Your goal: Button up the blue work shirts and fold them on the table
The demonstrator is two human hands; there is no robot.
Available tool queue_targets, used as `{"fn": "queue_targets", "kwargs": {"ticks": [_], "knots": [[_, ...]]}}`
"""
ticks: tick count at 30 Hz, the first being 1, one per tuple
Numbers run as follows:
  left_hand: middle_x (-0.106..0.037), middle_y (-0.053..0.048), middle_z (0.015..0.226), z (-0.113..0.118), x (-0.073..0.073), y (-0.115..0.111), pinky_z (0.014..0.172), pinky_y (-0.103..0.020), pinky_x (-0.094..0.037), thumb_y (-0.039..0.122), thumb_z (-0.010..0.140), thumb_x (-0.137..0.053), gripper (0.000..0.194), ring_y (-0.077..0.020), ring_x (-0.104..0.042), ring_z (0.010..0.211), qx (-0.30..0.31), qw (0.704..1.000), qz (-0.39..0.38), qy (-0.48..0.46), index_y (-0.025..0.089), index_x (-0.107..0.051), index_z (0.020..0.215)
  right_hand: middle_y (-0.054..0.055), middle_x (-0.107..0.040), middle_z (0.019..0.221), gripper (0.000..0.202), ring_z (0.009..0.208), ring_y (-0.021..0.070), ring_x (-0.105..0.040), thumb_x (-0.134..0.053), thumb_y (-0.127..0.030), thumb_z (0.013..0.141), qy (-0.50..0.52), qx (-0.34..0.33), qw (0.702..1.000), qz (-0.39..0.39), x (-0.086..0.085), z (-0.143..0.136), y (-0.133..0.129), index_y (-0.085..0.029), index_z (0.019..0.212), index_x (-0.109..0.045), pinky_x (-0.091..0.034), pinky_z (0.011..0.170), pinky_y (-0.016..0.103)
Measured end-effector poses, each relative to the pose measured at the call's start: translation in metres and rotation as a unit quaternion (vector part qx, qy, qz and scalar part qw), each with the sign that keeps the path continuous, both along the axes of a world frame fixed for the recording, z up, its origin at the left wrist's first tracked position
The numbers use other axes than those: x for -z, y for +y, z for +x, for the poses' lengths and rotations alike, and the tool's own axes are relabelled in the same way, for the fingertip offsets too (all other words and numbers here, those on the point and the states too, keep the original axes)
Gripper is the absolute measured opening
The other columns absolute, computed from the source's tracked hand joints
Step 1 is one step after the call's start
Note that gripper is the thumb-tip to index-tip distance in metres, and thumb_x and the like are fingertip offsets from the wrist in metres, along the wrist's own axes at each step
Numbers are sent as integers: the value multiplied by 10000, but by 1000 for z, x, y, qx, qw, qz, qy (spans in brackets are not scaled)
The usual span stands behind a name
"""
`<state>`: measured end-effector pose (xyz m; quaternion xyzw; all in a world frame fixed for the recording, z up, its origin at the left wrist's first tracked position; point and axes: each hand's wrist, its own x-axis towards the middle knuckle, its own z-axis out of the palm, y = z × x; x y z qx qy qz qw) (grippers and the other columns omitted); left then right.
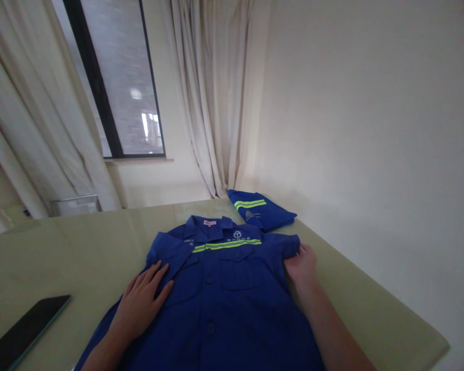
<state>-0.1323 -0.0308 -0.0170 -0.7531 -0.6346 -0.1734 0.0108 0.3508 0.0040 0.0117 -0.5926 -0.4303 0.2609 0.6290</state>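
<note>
A blue short-sleeved work shirt (237, 309) lies front up on the table, its collar at the far end and a yellow-green reflective stripe across the chest. My left hand (145, 293) rests flat on the shirt's left side, fingers spread, just below the left sleeve, which is folded inward over the chest. At the right, my right hand (302, 263) pinches the cuff of the right sleeve (290, 246), which sticks out sideways. Past the collar lies a folded blue garment (265, 211) with the same kind of stripe.
The pale green table (81, 247) runs up to the wall (371, 154) on the right. A flat black object (27, 330) lies at the table's near left. Beige curtains (212, 93) hang beside a dark-framed window (119, 77) behind the table.
</note>
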Motion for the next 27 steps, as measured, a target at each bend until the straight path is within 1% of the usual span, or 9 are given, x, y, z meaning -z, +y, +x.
{"fn": "queue_targets", "kwargs": {"ticks": [4, 8, 13, 14, 18, 20, 22, 24, 27], "knots": [[-475, -53, 1584, 0, -1, 0, 1242, -521, -235, 574, 964, -401, 612, -294, -453, 1443, -2, 1000, -6, 9, 270, -538, 1477, 114, -746, 779, 463, 816, 293, -757, -423, -610, 875, 111, 17, 993, -46, -8, 5, -1, -213, 915, -659, -616, 773, 438], [-466, -51, 1590, 3, -4, -1, 1239, -510, -245, 576, 973, -367, 620, -280, -445, 1450, -7, 1000, -12, 27, 266, -525, 1486, 108, -772, 916, 458, 823, 293, -750, -764, -409, 639, 152, 27, 985, -78, -11, -2, 1, -184, 1028, -679, -613, 727, 399], [-446, -41, 1604, 5, -7, -2, 1241, -505, -250, 562, 975, -355, 618, -273, -438, 1456, -10, 999, -20, 43, 270, -508, 1498, 59, -754, 1012, 673, 895, 231, -719, -766, -329, 651, 79, 128, 988, 37, -28, -18, -4, -221, 1292, -588, -574, 731, 317], [-447, -40, 1602, 5, -7, -3, 1242, -505, -248, 561, 974, -357, 619, -273, -439, 1455, -9, 999, -20, 43, 269, -508, 1499, 59, -754, 1022, 685, 863, 216, -714, -776, -357, 672, 64, 98, 991, 66, -35, -25, -8, -224, 1315, -581, -567, 713, 306], [-462, -43, 1593, 5, -6, -2, 1239, -513, -251, 563, 972, -374, 613, -281, -442, 1452, -10, 999, -14, 36, 269, -521, 1489, 96, -750, 1139, 643, 592, 139, -648, -706, -528, 835, 88, -147, 981, 92, -63, -53, -24, -255, 1393, -541, -525, 574, 287], [-464, -47, 1592, 5, -6, -2, 1237, -517, -255, 564, 973, -377, 613, -285, -443, 1451, -10, 999, -12, 33, 266, -523, 1488, 114, -744, 1169, 554, 604, 145, -662, -630, -575, 897, 99, -157, 976, 111, -67, -61, -29, -241, 1337, -583, -544, 615, 315], [-464, -49, 1591, 6, -6, -2, 1236, -521, -257, 566, 974, -377, 611, -287, -448, 1448, -9, 999, -11, 32, 267, -523, 1488, 126, -736, 1189, 500, 761, 194, -714, -583, -587, 929, 44, -104, 985, 129, -63, -66, -30, -220, 1264, -633, -570, 747, 371], [-463, -48, 1592, 7, -7, -3, 1235, -524, -259, 566, 976, -378, 607, -288, -449, 1448, -10, 999, -10, 32, 271, -525, 1486, 138, -692, 1292, 501, 1031, 259, -704, -541, -581, 953, -96, -82, 986, 113, -51, -70, -28, -215, 1278, -647, -539, 934, 445], [-462, -45, 1592, 7, -7, -3, 1240, -522, -257, 563, 975, -378, 608, -284, -443, 1454, -11, 999, -12, 34, 272, -519, 1491, 141, -562, 1483, 606, 1370, 317, -509, -562, -585, 934, -347, -153, 925, 15, -31, -83, -27, -201, 1401, -602, -363, 1163, 513]]}}
